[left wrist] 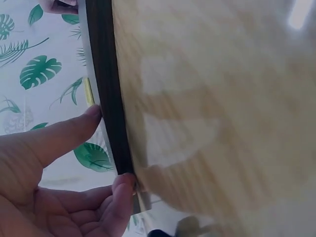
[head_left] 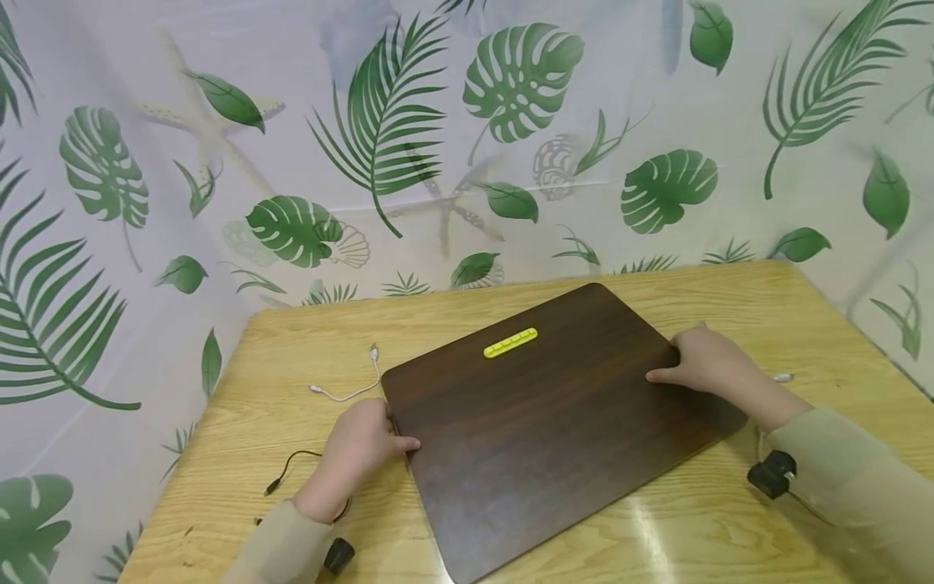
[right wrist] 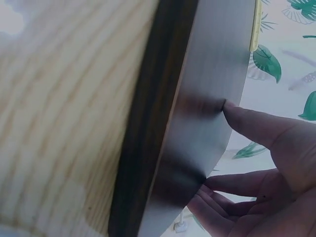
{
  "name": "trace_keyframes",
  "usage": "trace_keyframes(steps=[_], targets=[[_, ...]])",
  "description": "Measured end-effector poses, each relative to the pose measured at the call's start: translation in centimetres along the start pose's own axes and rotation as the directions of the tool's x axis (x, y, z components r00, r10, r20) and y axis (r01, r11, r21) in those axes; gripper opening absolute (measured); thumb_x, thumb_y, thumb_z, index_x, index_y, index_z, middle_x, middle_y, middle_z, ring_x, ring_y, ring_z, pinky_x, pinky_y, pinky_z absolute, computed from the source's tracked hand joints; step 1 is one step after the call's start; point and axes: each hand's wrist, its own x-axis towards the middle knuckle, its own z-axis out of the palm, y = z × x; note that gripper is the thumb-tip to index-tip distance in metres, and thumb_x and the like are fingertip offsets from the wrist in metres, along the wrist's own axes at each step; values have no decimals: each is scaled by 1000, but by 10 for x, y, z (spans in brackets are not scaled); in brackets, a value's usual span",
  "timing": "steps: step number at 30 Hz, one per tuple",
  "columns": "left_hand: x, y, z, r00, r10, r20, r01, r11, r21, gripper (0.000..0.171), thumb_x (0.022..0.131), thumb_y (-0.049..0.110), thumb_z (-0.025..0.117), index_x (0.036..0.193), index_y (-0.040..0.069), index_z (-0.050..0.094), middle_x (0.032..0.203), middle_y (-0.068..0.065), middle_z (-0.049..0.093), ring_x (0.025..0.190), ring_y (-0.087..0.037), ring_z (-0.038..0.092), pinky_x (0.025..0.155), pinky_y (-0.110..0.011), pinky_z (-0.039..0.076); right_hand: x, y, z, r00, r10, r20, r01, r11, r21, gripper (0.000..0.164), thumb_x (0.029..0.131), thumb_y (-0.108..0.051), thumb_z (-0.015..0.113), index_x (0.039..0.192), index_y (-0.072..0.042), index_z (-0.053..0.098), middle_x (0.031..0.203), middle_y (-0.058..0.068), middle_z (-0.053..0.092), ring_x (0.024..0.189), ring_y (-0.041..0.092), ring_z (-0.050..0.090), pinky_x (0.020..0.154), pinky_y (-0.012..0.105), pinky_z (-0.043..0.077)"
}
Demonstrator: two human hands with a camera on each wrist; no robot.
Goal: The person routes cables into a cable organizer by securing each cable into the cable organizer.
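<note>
Wooden table (head_left: 751, 312) beneath a dark brown, round-cornered board (head_left: 554, 426).

The dark board (head_left: 540, 430) hides most fingers of your left hand (head_left: 363, 438) and your right hand (head_left: 709, 361) in the head view; toward the left edge of the table (head_left: 292, 332), a black cable (head_left: 290, 458) disappears beneath your left forearm (head_left: 324, 487); toward the right edge, a white plug (head_left: 784, 377) shows only in part beside your right forearm (head_left: 773, 407); marks on the yellow strip (head_left: 511, 343) are too small to read; the table's near edge falls outside the frame; a dark object (left wrist: 160, 233), cropped at the left wrist view's bottom, is too blurred to name.
</note>
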Motion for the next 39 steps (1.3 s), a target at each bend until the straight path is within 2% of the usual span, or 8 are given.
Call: trace_keyframes(steps=[11,15,19,21,23,26,32,39], targets=[[6,-6,4,999,-4,-40,0,996,-93,48,80,19,94,65,17,48,57,5,47,56,-11,37,56,-26,30,1,5,3,1000,9,-8,-8,999,53,44,88,-40,84,75,-4,61,62,-2,45,60,16,45,57,30,34],[14,-8,2,999,-12,-43,9,996,-86,49,80,18,94,64,14,48,57,4,44,56,-12,33,57,-27,28,0,5,5,1000,8,-17,-7,999,54,45,87,-41,84,76,-3,64,60,-2,46,58,16,46,56,30,35],[20,-12,-1,999,-20,-35,17,996,-85,32,80,18,94,85,1,68,72,-2,64,65,-13,53,66,-33,50,-2,6,4,1000,12,-14,-11,999,52,46,88,-38,84,86,6,71,66,6,61,61,18,50,58,32,39],[22,-14,-2,999,-23,-27,20,994,-112,39,81,18,93,105,-5,73,88,-7,74,80,-18,68,80,-40,59,-4,8,3,1000,19,-13,-18,999,49,48,88,-34,85,95,12,73,78,17,72,65,20,56,60,37,46],[24,-17,-4,999,-30,-10,28,987,-159,46,83,17,92,117,-7,73,99,-11,78,94,-24,75,88,-44,61,-6,10,1,1000,25,-16,-24,999,48,49,88,-30,85,102,15,74,93,27,76,72,28,66,66,45,54],[27,-19,-7,999,-43,16,45,973,-228,48,86,16,89,123,-8,72,104,-12,78,103,-28,76,89,-45,61,-8,14,-1,999,26,-19,-25,998,53,50,87,-26,84,110,16,74,111,33,75,85,37,74,76,54,58],[32,-21,-9,997,-57,56,71,953,-294,51,87,11,87,130,-11,68,106,-15,75,101,-27,74,86,-41,61,-12,20,-3,1000,24,-17,-23,996,82,45,87,-22,84,111,15,74,110,31,76,92,44,74,80,57,58],[36,-21,-5,997,-64,49,77,937,-341,60,87,1,85,140,-13,60,113,-19,72,105,-30,73,89,-39,62,-18,22,-2,998,59,18,-61,986,154,50,89,-20,84,119,17,70,111,32,75,102,50,72,86,59,58]])
